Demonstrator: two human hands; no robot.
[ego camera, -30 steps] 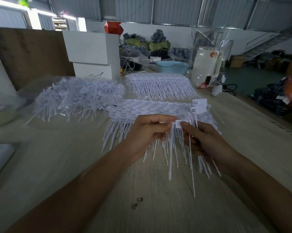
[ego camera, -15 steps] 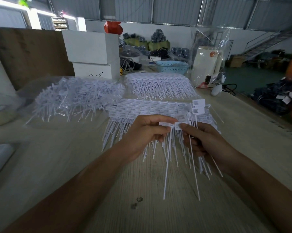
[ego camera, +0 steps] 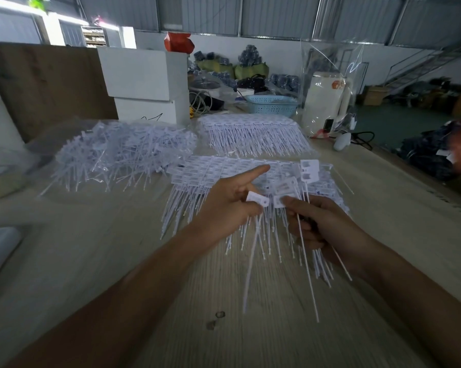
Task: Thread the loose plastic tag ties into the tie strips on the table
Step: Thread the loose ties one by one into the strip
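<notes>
Your left hand (ego camera: pixel 232 205) pinches one loose tie (ego camera: pixel 257 199) by its flat head, tail hanging down toward the bench (ego camera: pixel 117 261), index finger pointing out straight. Your right hand (ego camera: pixel 317 224) pinches a second tie head (ego camera: pixel 280 201) just beside the first and grips a few more tails, two heads (ego camera: pixel 309 170) sticking up above it. Under both hands lies the near strip (ego camera: pixel 224 172), already full of tails along most of its length; a second filled strip (ego camera: pixel 250 128) lies behind it. The work looks well begun but far from done: the loose heap (ego camera: pixel 117 152) to the left remains large, all of it yet to thread.
</notes>
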